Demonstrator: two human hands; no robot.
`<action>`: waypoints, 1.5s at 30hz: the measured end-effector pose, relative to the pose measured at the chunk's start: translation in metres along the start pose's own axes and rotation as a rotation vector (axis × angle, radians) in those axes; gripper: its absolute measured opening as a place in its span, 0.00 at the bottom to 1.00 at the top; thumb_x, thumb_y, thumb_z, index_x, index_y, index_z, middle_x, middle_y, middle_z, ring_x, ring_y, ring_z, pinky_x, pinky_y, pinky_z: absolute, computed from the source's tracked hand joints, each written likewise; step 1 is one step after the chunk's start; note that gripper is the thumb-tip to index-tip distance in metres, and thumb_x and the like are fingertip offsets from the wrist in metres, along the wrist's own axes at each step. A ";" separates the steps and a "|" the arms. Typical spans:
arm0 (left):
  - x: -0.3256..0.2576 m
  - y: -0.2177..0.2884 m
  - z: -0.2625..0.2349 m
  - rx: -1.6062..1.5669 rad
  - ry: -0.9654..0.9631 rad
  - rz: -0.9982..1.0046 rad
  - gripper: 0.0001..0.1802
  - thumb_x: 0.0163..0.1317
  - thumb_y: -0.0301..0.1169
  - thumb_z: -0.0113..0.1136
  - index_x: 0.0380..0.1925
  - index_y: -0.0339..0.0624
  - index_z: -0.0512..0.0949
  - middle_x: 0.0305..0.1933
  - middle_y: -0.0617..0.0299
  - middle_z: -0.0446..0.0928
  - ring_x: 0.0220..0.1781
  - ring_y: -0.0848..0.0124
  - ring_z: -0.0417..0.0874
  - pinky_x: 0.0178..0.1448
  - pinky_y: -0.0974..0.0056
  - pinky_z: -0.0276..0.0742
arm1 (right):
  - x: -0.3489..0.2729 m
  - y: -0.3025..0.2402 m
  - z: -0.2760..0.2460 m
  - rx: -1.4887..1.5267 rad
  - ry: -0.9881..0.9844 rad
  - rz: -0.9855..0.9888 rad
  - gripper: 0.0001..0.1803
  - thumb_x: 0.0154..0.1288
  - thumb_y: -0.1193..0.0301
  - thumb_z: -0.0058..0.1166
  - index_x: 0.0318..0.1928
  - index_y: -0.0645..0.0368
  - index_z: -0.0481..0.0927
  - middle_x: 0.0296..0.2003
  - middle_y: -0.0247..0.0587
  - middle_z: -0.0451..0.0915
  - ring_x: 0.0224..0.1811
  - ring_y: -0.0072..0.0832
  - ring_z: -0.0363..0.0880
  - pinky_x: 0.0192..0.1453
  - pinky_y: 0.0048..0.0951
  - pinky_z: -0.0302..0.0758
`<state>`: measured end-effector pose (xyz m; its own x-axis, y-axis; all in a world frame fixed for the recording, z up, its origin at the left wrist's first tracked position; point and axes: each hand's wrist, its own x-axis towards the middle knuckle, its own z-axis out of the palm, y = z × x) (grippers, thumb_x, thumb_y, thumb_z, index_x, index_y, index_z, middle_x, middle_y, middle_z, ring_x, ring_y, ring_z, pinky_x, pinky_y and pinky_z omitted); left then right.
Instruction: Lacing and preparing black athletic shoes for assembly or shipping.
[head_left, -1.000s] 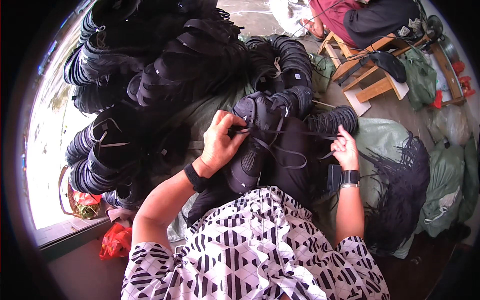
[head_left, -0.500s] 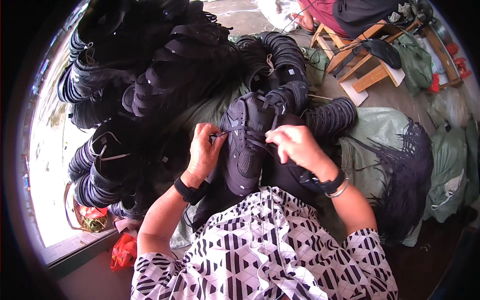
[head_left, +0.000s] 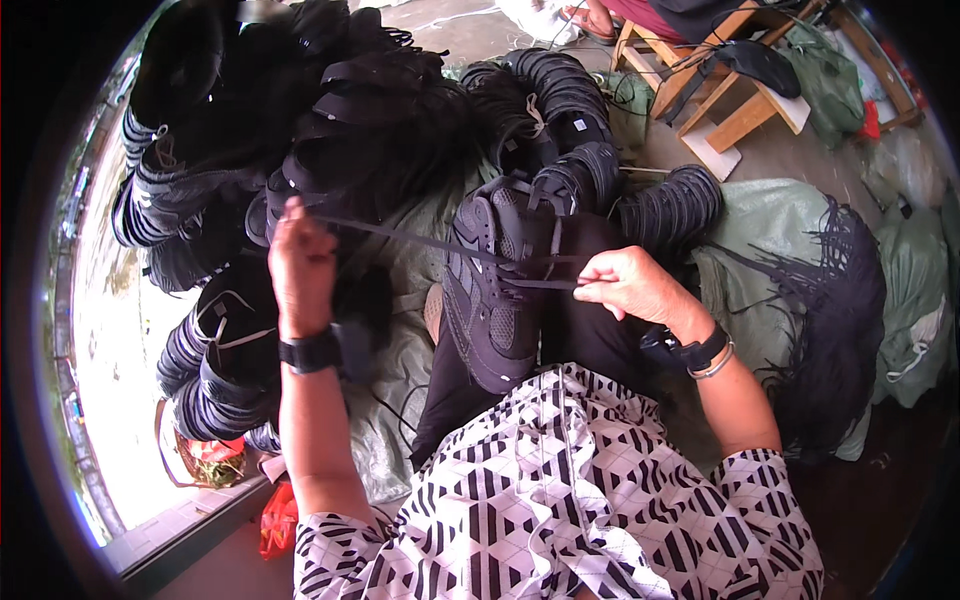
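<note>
Black shoe [head_left: 495, 322]: resting on lap [head_left: 590, 340], toe toward the body
Left hand [head_left: 303, 265]: pinching black lace [head_left: 410, 238] with narrow fingers
Right hand [head_left: 637, 288]: pinching lace likewise, beside the shoe

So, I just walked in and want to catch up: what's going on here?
A person has a dark shoe resting over their legs and is working its lace with both hands. The left hand is out to the left, the lace running nearly straight from it to the shoe. The right hand pinches lace just right of the shoe. Dark shoe parts are piled ahead and to the left; a black stringy bundle lies on the right.
</note>
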<state>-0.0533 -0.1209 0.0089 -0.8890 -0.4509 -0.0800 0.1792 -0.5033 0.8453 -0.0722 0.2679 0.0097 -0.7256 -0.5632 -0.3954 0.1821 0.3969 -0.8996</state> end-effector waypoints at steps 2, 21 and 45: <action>0.028 0.027 -0.038 0.091 -0.050 0.054 0.10 0.66 0.29 0.47 0.46 0.43 0.71 0.19 0.74 0.58 0.19 0.82 0.55 0.24 0.74 0.53 | -0.002 -0.007 -0.001 -0.010 -0.018 -0.025 0.08 0.62 0.70 0.56 0.32 0.63 0.80 0.18 0.30 0.74 0.15 0.11 0.67 0.18 0.16 0.63; -0.005 -0.019 -0.114 1.050 0.154 -0.209 0.18 0.66 0.46 0.49 0.28 0.44 0.76 0.19 0.70 0.68 0.17 0.82 0.63 0.17 0.74 0.55 | -0.032 0.037 -0.016 0.253 0.192 0.005 0.12 0.65 0.67 0.52 0.32 0.64 0.80 0.21 0.30 0.75 0.17 0.11 0.66 0.19 0.15 0.60; -0.071 -0.057 0.089 1.013 -0.597 -0.288 0.14 0.66 0.38 0.53 0.29 0.39 0.76 0.20 0.74 0.61 0.20 0.83 0.64 0.23 0.73 0.62 | 0.013 0.015 0.031 -0.234 0.330 -0.315 0.05 0.61 0.75 0.55 0.32 0.64 0.78 0.18 0.38 0.77 0.20 0.22 0.78 0.25 0.23 0.74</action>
<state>-0.0384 0.0058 0.0134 -0.9444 0.1286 -0.3025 -0.2306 0.3966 0.8886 -0.0577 0.2440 -0.0150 -0.8992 -0.4376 0.0024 -0.2056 0.4177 -0.8850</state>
